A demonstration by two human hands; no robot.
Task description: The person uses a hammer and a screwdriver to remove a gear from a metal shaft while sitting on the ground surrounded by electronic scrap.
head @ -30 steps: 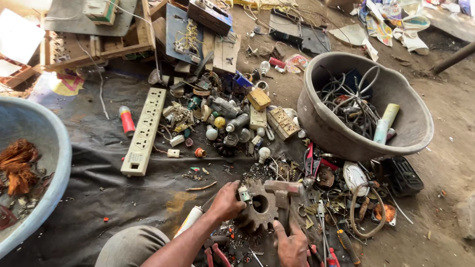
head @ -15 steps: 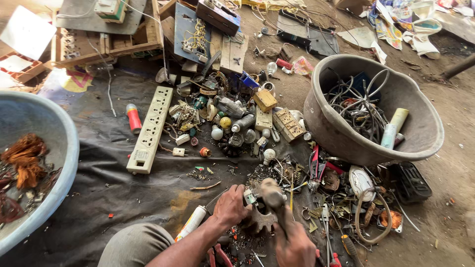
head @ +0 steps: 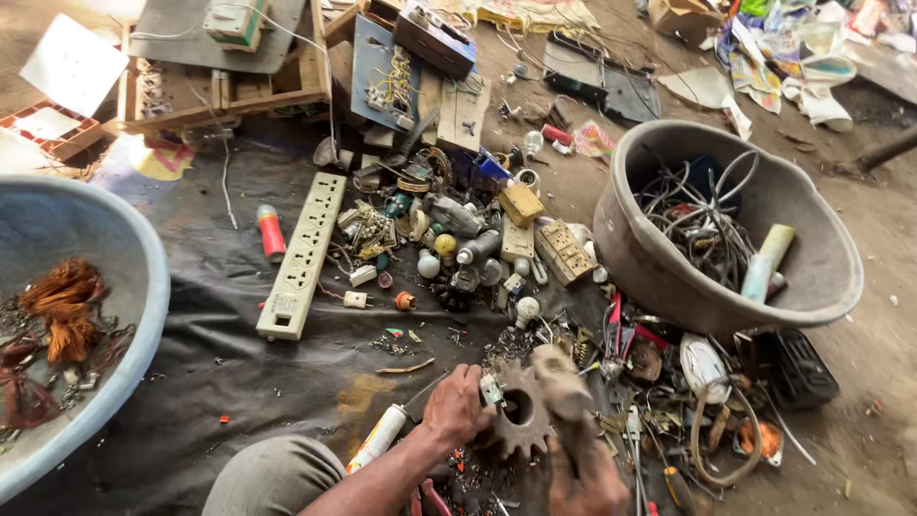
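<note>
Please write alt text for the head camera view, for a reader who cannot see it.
A person's left hand steadies a small part on a rusty toothed gear while the right hand holds a hammer over it. Around them, scrap electrical parts, a white power strip and a grey basin of wires lie on a dark sheet.

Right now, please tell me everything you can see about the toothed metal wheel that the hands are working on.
The gear is a dull, rusty brown metal disc with blunt teeth all round its rim and a round hole in the middle. It lies nearly flat on the dark sheet, among small scrap. The left hand presses on its left edge, holding a small pale part there. The right hand holds a hammer, whose blurred head is over its right side.
</note>
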